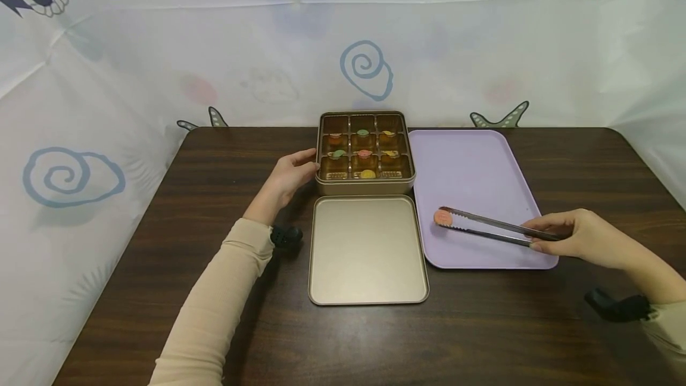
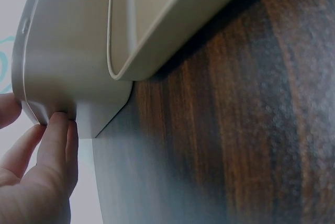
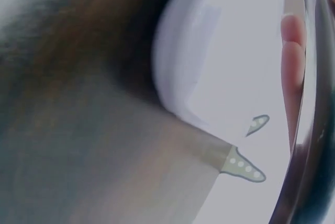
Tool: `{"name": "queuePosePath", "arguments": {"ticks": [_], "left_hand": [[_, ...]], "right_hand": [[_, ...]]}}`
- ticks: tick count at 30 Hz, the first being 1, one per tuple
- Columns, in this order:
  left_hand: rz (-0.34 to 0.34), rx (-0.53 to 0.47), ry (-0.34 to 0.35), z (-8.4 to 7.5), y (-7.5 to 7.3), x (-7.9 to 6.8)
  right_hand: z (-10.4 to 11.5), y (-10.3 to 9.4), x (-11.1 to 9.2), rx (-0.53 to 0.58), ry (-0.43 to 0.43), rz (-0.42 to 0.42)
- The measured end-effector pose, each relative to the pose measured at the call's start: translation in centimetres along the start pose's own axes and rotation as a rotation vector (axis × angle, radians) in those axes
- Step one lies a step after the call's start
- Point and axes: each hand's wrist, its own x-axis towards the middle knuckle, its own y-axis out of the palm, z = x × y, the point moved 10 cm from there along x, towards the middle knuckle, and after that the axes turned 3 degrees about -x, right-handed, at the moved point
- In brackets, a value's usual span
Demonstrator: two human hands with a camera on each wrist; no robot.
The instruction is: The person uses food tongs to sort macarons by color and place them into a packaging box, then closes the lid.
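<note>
My right hand [image 1: 581, 234] grips metal tongs [image 1: 493, 228] above the lilac tray. Between the tong tips is a round orange piece [image 1: 442, 217], like a small cookie or candy. In the right wrist view the tongs [image 3: 320, 124] are close and blurred beside a finger [image 3: 292, 67]. A gold square tin [image 1: 367, 188] stands at the back with a divided insert; several coloured round pieces sit in its compartments, while the back row shows none. My left hand [image 1: 289, 179] rests against the tin's left side, its fingers [image 2: 52, 145] touching the wall in the left wrist view.
The tin's flat gold lid [image 1: 368, 249] lies in front of the tin. To the right of both is the lilac tray [image 1: 461, 165]. All stand on a dark wooden table [image 1: 364, 344], with a printed white curtain [image 1: 268, 64] behind its back edge.
</note>
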Motion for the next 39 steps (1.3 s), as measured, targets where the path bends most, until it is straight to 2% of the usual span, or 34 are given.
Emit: {"name": "queuePosePath", "arguments": {"ticks": [4,9,18,23,30,39], "left_hand": [[0.0,-0.002,0.001,-0.1,0.0,-0.1],[-0.003,-0.002,0.007,-0.2,0.0,-0.2],[-0.001,-0.001,0.01,-0.1,0.0,-0.1],[-0.001,0.008,0.01,0.0,0.0,0.0],[0.01,0.016,0.006,0.1,0.0,0.0],[0.018,0.023,0.005,0.2,0.0,0.1]], "right_hand": [[0.0,-1.2,0.4,-0.04,0.07,-0.036],[0.6,-2.4,1.3,-0.054,0.111,-0.06],[3.4,-3.8,3.9,-0.068,0.124,-0.093],[5.6,-3.8,5.6,-0.054,0.125,-0.095],[8.7,-3.1,8.3,-0.021,0.068,-0.114],[11.6,-1.8,11.2,0.023,0.012,-0.123]]}}
